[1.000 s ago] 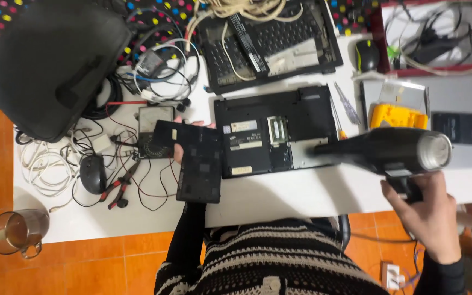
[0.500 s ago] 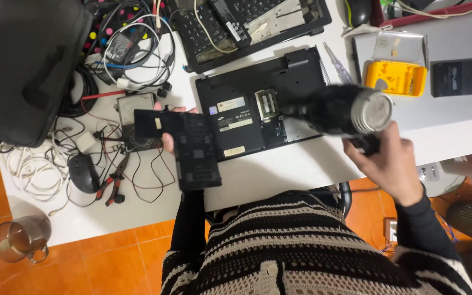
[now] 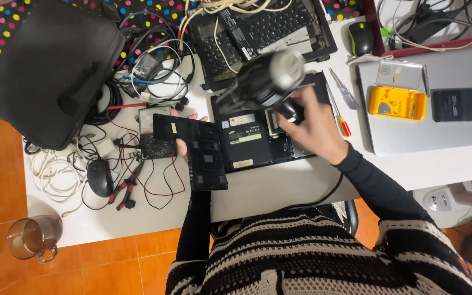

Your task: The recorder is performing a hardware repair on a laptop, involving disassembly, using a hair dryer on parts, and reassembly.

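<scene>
Black plastic bottom cover panel point(image 3: 199, 154) of the opened black laptop base point(image 3: 263, 128) sits tilted in the left hand point(image 3: 184, 143), whose fingers curl around its upper edge, at the left side of the base on the white table point(image 3: 279, 186). The right hand point(image 3: 312, 128) wraps tightly around the handle of a black heat gun point(image 3: 260, 82), barrel hanging over the base. This looks like the blowing or warming step; next, I judge, the nozzle needs steady aim at the exposed board.

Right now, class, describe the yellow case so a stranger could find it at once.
Start at the closed silver laptop on the right of the white table. The yellow case lies on its lid, left of a flat black box. It is the only yellow thing there.
</scene>
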